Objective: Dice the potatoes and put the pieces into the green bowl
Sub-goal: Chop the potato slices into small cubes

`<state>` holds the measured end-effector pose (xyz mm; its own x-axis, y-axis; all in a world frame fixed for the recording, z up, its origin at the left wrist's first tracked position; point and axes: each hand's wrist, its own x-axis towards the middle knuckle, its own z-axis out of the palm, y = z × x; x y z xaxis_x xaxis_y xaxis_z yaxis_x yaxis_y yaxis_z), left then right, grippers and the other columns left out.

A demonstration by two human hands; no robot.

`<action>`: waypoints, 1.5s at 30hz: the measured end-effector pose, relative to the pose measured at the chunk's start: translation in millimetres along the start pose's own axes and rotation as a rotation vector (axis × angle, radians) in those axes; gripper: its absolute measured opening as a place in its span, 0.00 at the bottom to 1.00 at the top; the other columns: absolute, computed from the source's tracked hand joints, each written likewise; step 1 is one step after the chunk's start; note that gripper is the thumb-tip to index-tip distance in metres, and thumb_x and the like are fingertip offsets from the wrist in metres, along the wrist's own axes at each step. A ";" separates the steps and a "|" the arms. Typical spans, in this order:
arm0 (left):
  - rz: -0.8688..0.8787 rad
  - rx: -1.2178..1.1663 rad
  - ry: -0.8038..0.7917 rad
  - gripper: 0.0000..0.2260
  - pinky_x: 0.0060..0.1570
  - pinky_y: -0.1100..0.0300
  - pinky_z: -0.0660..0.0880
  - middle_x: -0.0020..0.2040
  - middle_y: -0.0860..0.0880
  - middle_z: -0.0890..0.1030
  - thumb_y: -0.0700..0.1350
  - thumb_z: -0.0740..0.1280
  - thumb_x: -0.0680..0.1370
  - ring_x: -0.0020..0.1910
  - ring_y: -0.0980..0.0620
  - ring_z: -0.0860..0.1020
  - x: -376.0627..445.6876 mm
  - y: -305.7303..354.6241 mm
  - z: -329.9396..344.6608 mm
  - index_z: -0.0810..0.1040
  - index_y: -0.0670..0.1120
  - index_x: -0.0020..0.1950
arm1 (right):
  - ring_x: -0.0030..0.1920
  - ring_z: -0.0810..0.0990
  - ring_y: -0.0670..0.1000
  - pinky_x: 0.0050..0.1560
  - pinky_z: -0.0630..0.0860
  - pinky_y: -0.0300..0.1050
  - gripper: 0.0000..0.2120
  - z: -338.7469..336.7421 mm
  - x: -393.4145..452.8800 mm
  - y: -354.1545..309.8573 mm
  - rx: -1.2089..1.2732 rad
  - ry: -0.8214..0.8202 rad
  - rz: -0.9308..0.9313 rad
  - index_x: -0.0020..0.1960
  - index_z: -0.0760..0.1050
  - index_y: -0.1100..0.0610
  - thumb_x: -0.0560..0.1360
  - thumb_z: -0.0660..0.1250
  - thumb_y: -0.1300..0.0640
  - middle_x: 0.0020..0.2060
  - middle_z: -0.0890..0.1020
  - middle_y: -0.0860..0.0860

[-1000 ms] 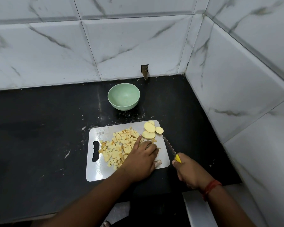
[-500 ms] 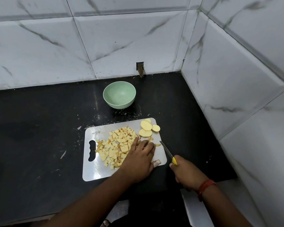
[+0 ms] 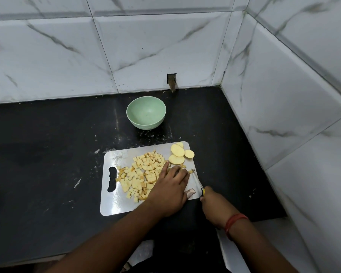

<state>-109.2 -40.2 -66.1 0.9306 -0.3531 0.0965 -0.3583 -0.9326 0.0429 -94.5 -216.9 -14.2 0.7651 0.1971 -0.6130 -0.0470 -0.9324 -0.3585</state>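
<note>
A steel cutting board [image 3: 114, 203] lies on the black counter with a heap of diced potato [image 3: 144, 174] in its middle. Round potato slices [image 3: 178, 154] sit at its far right corner. My left hand [image 3: 170, 186] rests on the board at the heap's right edge, fingers bent over potato pieces that it mostly hides. My right hand [image 3: 215, 205] grips a yellow-handled knife [image 3: 197, 181], whose blade lies on the board just right of my left fingers. The green bowl [image 3: 146, 112] stands beyond the board and holds nothing.
White marble-tiled walls close the counter at the back and the right. A small hole with a stub [image 3: 172, 81] sits in the back wall behind the bowl. White crumbs and specks dot the counter [image 3: 47, 154] around the board.
The knife blade has come closer to my left fingers. My left hand stays at the heap's right edge. The camera view has drifted slightly.
</note>
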 end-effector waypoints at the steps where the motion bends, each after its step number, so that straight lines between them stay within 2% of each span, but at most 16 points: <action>1: 0.001 -0.001 0.003 0.29 0.77 0.38 0.55 0.67 0.47 0.75 0.61 0.53 0.83 0.71 0.43 0.69 0.2 0.3 0.2 0.74 0.43 0.73 | 0.43 0.74 0.54 0.43 0.67 0.42 0.04 2.0 -0.4 0.2 -0.002 -0.002 0.001 0.48 0.60 0.55 0.81 0.55 0.58 0.42 0.73 0.53; 6: -0.001 0.004 -0.005 0.29 0.78 0.39 0.53 0.68 0.46 0.74 0.60 0.52 0.82 0.71 0.43 0.68 0.8 1.3 0.2 0.73 0.42 0.73 | 0.51 0.79 0.56 0.44 0.68 0.43 0.03 6.8 -11.7 6.7 -0.015 -0.017 0.002 0.52 0.62 0.57 0.82 0.55 0.57 0.47 0.77 0.57; 9: -0.004 0.002 -0.013 0.30 0.78 0.38 0.53 0.68 0.46 0.74 0.61 0.52 0.83 0.71 0.43 0.68 0.0 2.0 0.7 0.73 0.42 0.74 | 0.56 0.79 0.57 0.47 0.68 0.42 0.12 7.0 -18.2 9.9 -0.023 -0.023 -0.002 0.64 0.63 0.60 0.82 0.55 0.57 0.56 0.78 0.60; 10: -0.007 0.001 -0.013 0.30 0.78 0.38 0.53 0.69 0.46 0.73 0.61 0.51 0.83 0.71 0.43 0.67 -0.2 2.4 0.8 0.73 0.42 0.74 | 0.57 0.79 0.58 0.48 0.68 0.42 0.13 6.8 -19.5 10.6 -0.019 -0.022 -0.002 0.65 0.63 0.60 0.82 0.55 0.57 0.57 0.78 0.61; 13: -0.010 -0.001 0.002 0.29 0.77 0.37 0.54 0.68 0.47 0.73 0.61 0.52 0.82 0.71 0.43 0.68 -0.2 3.9 2.1 0.73 0.42 0.73 | 0.54 0.79 0.57 0.46 0.68 0.42 0.07 3.4 -22.5 9.4 -0.012 0.012 0.000 0.57 0.65 0.58 0.83 0.55 0.55 0.55 0.79 0.60; 16: -0.021 -0.019 0.005 0.29 0.77 0.38 0.54 0.69 0.47 0.73 0.61 0.53 0.82 0.71 0.43 0.67 -1.0 3.3 4.6 0.73 0.42 0.74 | 0.51 0.80 0.57 0.44 0.69 0.43 0.05 -0.2 -18.7 4.2 -0.007 0.069 -0.012 0.51 0.63 0.56 0.82 0.55 0.55 0.52 0.80 0.60; 27: -0.036 -0.022 -0.005 0.30 0.77 0.37 0.54 0.69 0.47 0.72 0.61 0.52 0.82 0.71 0.43 0.68 -0.8 4.2 6.0 0.72 0.43 0.75 | 0.54 0.79 0.60 0.45 0.67 0.43 0.02 6.3 -1.4 -8.1 -0.026 0.040 -0.002 0.50 0.62 0.57 0.80 0.55 0.61 0.55 0.78 0.62; 32: -0.045 -0.003 -0.004 0.30 0.77 0.37 0.56 0.68 0.46 0.74 0.61 0.50 0.82 0.71 0.43 0.68 -0.6 6.8 4.7 0.73 0.43 0.74 | 0.51 0.79 0.59 0.43 0.67 0.43 0.03 13.9 -10.4 1.3 -0.009 0.035 -0.012 0.49 0.61 0.56 0.81 0.55 0.59 0.52 0.79 0.60; 34: -0.044 0.001 -0.008 0.30 0.77 0.37 0.55 0.69 0.47 0.73 0.61 0.50 0.82 0.71 0.43 0.67 -1.0 6.2 5.4 0.73 0.43 0.74 | 0.51 0.80 0.57 0.43 0.67 0.43 0.03 15.2 -16.0 6.6 -0.006 0.022 -0.008 0.53 0.63 0.57 0.81 0.55 0.58 0.52 0.80 0.59; 36: -0.042 -0.006 -0.014 0.30 0.77 0.37 0.54 0.69 0.48 0.72 0.61 0.51 0.83 0.72 0.44 0.66 -1.5 5.2 6.2 0.72 0.43 0.74 | 0.52 0.80 0.57 0.44 0.67 0.43 0.07 15.2 -18.8 10.0 -0.006 0.021 -0.010 0.58 0.65 0.59 0.82 0.55 0.58 0.52 0.80 0.59; 41: -0.006 -0.030 0.032 0.28 0.77 0.39 0.56 0.70 0.49 0.73 0.60 0.53 0.83 0.72 0.46 0.68 -7.6 -2.1 8.4 0.73 0.43 0.74 | 0.49 0.80 0.58 0.45 0.72 0.46 0.05 9.3 -18.6 5.8 0.034 0.111 -0.037 0.50 0.63 0.56 0.82 0.55 0.55 0.49 0.80 0.59; 45: 0.010 -0.015 0.044 0.28 0.77 0.41 0.53 0.71 0.49 0.73 0.60 0.55 0.82 0.72 0.46 0.68 -10.7 -5.8 7.2 0.73 0.44 0.74 | 0.49 0.80 0.57 0.44 0.72 0.45 0.04 7.4 -14.4 -0.1 0.021 0.099 -0.045 0.51 0.63 0.56 0.82 0.54 0.55 0.50 0.80 0.59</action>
<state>-116.6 -31.5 -74.5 0.9230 -0.3584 0.1404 -0.3689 -0.9277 0.0570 -110.2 -217.4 -10.6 0.8263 0.2068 -0.5238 -0.0235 -0.9166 -0.3991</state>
